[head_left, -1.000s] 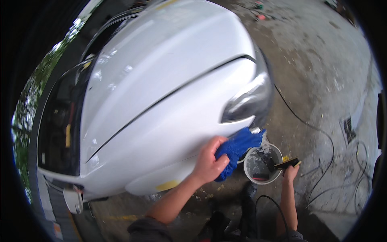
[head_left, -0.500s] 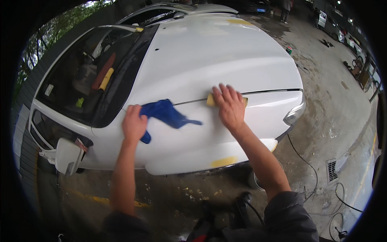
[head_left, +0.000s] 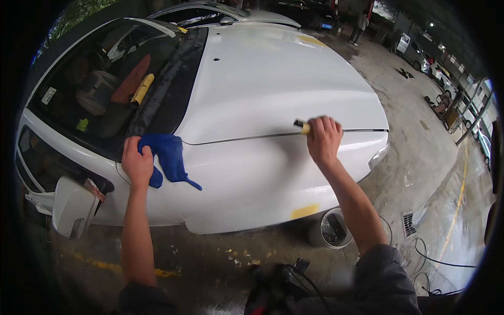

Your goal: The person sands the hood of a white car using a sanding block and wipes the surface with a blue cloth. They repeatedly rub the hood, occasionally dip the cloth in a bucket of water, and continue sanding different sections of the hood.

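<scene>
My left hand (head_left: 137,164) is closed on a blue cloth (head_left: 169,156), beside the lower corner of the windshield. The cloth hangs limp over the white car's (head_left: 247,173) front fender, with a thin tail trailing right. Farther right, my right hand (head_left: 325,140) grips a yellow sanding block (head_left: 305,128) whose dark end sticks out left of the fingers. This block is at the seam between hood (head_left: 283,79) and fender; the hand hides most of it, so I cannot tell whether it touches the panel.
A white bucket (head_left: 332,229) with dark things inside stands by the fender. The side mirror (head_left: 73,207) juts out at left. A yellow roll (head_left: 142,90) lies at the windshield. Black cable (head_left: 446,261) and a drain grate (head_left: 409,224) are on the floor at right. Another person (head_left: 360,27) stands far off.
My left hand has moved left with the blue cloth. My right hand has moved right along the seam, and the block has turned so its dark end shows. The view has shifted too.
</scene>
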The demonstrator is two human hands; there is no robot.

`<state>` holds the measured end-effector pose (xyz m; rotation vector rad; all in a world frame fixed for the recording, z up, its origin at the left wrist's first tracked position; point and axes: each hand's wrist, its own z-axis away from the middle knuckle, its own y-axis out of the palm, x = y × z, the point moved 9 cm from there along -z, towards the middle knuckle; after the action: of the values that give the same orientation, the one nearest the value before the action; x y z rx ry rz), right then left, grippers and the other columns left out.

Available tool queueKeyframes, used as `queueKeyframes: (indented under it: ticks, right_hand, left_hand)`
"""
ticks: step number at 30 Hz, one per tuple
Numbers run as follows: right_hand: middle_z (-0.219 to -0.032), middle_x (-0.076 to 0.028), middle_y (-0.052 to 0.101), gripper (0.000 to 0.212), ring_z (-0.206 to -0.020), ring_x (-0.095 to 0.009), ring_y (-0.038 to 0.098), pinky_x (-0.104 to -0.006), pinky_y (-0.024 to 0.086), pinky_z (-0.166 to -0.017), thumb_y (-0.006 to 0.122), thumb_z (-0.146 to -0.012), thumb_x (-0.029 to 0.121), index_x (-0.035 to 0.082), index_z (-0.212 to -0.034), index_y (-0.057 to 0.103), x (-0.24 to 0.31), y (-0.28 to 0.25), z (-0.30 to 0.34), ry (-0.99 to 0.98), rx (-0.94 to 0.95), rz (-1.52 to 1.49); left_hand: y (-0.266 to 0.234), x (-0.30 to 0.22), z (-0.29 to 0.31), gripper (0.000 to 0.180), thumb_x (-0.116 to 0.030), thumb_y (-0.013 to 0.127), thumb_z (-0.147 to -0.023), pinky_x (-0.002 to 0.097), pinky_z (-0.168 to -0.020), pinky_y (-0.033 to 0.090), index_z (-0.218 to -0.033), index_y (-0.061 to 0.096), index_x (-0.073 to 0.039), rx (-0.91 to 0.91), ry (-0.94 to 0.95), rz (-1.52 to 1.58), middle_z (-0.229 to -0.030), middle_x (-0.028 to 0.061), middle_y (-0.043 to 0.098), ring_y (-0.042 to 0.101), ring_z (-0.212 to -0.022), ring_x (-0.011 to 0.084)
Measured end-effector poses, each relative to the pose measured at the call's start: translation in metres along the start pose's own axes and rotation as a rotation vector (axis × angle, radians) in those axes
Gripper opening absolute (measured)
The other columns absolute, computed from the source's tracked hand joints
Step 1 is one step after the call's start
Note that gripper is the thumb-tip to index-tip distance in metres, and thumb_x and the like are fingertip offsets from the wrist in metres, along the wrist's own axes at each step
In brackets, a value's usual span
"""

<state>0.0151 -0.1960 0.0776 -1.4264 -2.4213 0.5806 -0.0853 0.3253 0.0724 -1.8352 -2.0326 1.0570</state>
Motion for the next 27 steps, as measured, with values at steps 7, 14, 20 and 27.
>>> queueKeyframes:
  ticks: [7, 14, 20, 27]
  right_hand:
    - [-0.091, 0.0, 0.062, 0.012, -0.09, -0.024, 0.063, -0.0418, 0.047, -0.08, 0.067, -0.084, 0.008, 0.015, -0.093, 0.065, 0.012, 0.067, -0.019, -0.145, 0.114, -0.003]
    - [-0.128, -0.008, 0.065, 0.051, -0.121, -0.031, 0.061, -0.0477, 0.051, -0.101, 0.071, -0.086, 0.006, 0.012, -0.137, 0.071, 0.039, 0.019, 0.048, -0.166, 0.481, -0.121]
    - [-0.166, -0.031, 0.038, 0.066, -0.157, -0.046, 0.034, -0.0606, 0.026, -0.129, 0.057, -0.097, 0.011, -0.007, -0.158, 0.041, 0.095, 0.037, 0.077, -0.229, 0.632, -0.163]
    - [-0.167, -0.016, 0.046, 0.08, -0.156, -0.035, 0.042, -0.0526, 0.032, -0.128, 0.068, -0.086, 0.013, 0.001, -0.161, 0.044, 0.046, 0.031, 0.077, -0.287, 0.672, -0.197]
  left_hand:
    - [0.016, 0.002, -0.006, 0.031, -0.015, 0.059, -0.092, 0.0469, -0.098, 0.056, -0.116, 0.072, -0.001, -0.077, -0.098, 0.24, -0.115, 0.0197, 0.075, 0.072, -0.106, 0.0424]
    - [0.005, 0.007, -0.006, 0.032, -0.017, 0.059, -0.092, 0.0474, -0.097, 0.056, -0.119, 0.07, -0.003, -0.071, -0.103, 0.145, -0.118, 0.0189, 0.073, 0.071, -0.108, 0.0418]
    - [0.031, -0.072, 0.019, 0.051, -0.031, 0.072, -0.094, 0.0506, -0.11, 0.048, -0.136, 0.061, -0.003, 0.124, -0.053, 0.002, -0.148, 0.0197, 0.055, 0.056, -0.133, 0.0413]
    - [0.046, -0.192, 0.063, 0.085, -0.042, 0.09, -0.082, 0.0536, -0.115, 0.042, -0.151, 0.056, -0.005, 0.375, 0.393, 0.035, -0.158, 0.0128, 0.051, 0.052, -0.135, 0.0374]
